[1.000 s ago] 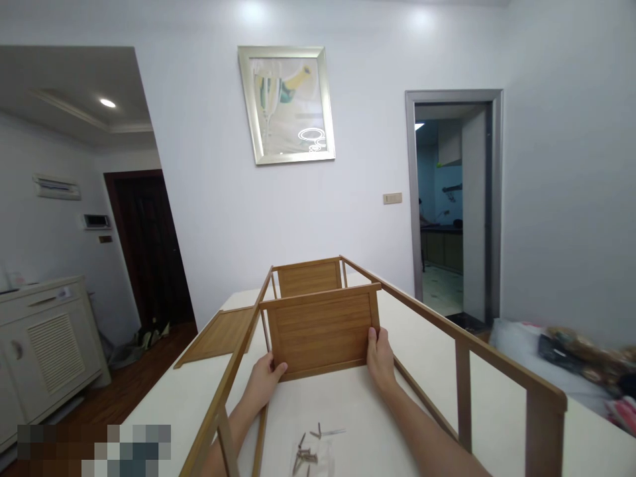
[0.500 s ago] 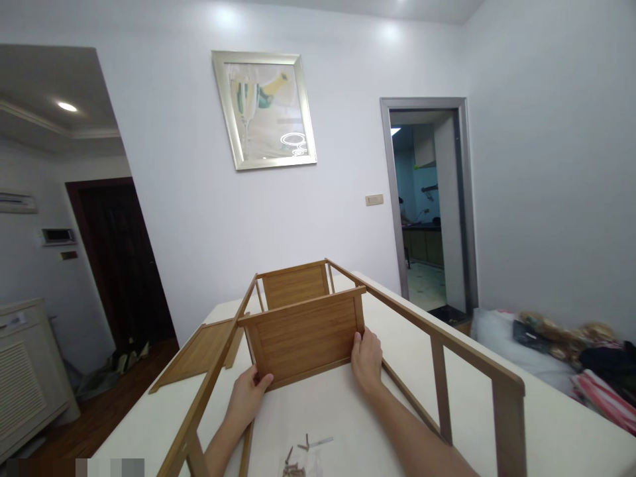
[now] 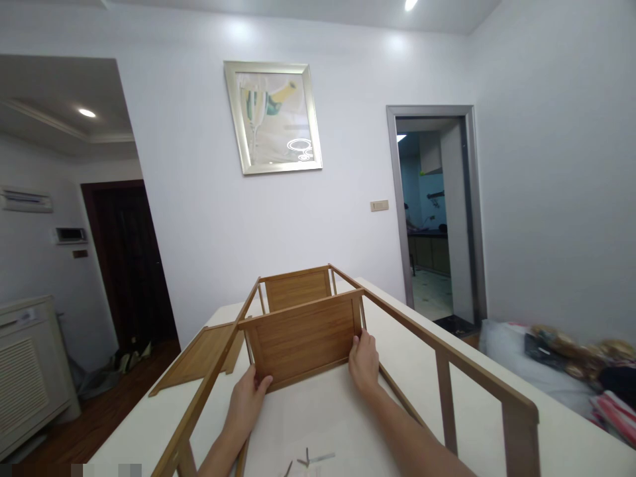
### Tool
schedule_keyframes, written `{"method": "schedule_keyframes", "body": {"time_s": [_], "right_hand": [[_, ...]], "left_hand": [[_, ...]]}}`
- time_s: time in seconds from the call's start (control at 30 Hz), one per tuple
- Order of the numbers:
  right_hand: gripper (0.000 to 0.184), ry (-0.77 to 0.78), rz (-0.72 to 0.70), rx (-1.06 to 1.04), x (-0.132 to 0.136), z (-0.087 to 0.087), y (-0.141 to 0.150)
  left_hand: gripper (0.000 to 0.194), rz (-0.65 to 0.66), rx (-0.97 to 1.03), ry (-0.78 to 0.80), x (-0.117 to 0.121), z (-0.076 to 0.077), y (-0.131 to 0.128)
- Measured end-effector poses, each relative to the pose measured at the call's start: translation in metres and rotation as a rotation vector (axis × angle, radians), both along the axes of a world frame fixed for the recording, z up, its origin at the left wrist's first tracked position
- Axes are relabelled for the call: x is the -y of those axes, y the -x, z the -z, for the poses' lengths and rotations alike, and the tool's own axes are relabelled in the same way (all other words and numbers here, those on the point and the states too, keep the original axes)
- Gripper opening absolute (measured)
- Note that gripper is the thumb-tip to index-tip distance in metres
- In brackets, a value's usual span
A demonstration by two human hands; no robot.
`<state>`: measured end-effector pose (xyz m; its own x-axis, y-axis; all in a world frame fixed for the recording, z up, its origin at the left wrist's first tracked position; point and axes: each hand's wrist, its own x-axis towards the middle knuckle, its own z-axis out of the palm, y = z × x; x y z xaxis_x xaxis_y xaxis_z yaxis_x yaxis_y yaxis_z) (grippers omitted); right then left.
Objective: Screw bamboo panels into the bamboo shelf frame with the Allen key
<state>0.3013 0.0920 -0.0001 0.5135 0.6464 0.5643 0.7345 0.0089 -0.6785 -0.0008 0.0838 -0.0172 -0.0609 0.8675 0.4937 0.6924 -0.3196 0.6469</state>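
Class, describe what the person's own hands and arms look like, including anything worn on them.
The left hand and right hand are ungloved. Both forearms are bare as far as they show, with no sleeve, watch or bracelet visible. Some fingers are hidden.

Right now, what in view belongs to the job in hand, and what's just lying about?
Likely part of the job:
held panel
wooden frame on both its sides
far upright panel
flat panel at left
loose screws

Lying about:
white bundle at right
red-and-white bundle
shoe-like things by the door
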Motion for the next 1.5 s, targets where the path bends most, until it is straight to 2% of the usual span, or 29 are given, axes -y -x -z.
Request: {"method": "schedule_keyframes", "body": {"time_s": [0.2,0.33,0.53,0.67,0.73,0.8,0.9,1.07,1.33,1.5], "right_hand": [[0.045,-0.032,-0.018,0.008,-0.011,0.004,-0.002],[0.047,-0.065,-0.038,0.024,-0.015,0.011,-0.005],[0.049,-0.137,-0.068,0.017,-0.019,0.014,-0.008],[0.052,-0.157,-0.068,0.014,-0.018,0.010,-0.009],[0.050,-0.144,0.007,0.052,-0.017,0.008,-0.010],[0.049,-0.144,0.077,0.115,-0.018,0.008,-0.011],[0.051,-0.214,0.058,0.172,-0.023,0.011,-0.012],[0.052,-0.315,-0.084,0.115,-0.037,0.022,-0.014],[0.052,-0.326,-0.095,0.055,-0.041,0.024,-0.019],[0.050,-0.284,-0.036,0.090,-0.035,0.020,-0.017]], "left_hand": [[0.021,-0.053,-0.047,-0.007,0.003,-0.007,-0.007],[0.030,-0.071,-0.071,-0.033,0.008,-0.010,-0.008],[0.032,-0.197,-0.130,-0.250,0.009,-0.012,-0.008],[0.036,-0.263,-0.024,-0.306,0.007,-0.014,-0.009],[0.036,-0.221,0.068,-0.291,0.004,-0.014,-0.009],[0.036,-0.117,0.157,-0.231,0.001,-0.012,-0.009],[0.038,-0.015,0.223,-0.150,-0.002,-0.010,-0.008],[0.041,-0.033,0.240,-0.143,-0.004,-0.009,-0.007],[0.045,-0.093,0.196,-0.117,-0.001,-0.014,-0.011],[0.044,-0.126,0.116,-0.087,0.005,-0.018,-0.012]]}}
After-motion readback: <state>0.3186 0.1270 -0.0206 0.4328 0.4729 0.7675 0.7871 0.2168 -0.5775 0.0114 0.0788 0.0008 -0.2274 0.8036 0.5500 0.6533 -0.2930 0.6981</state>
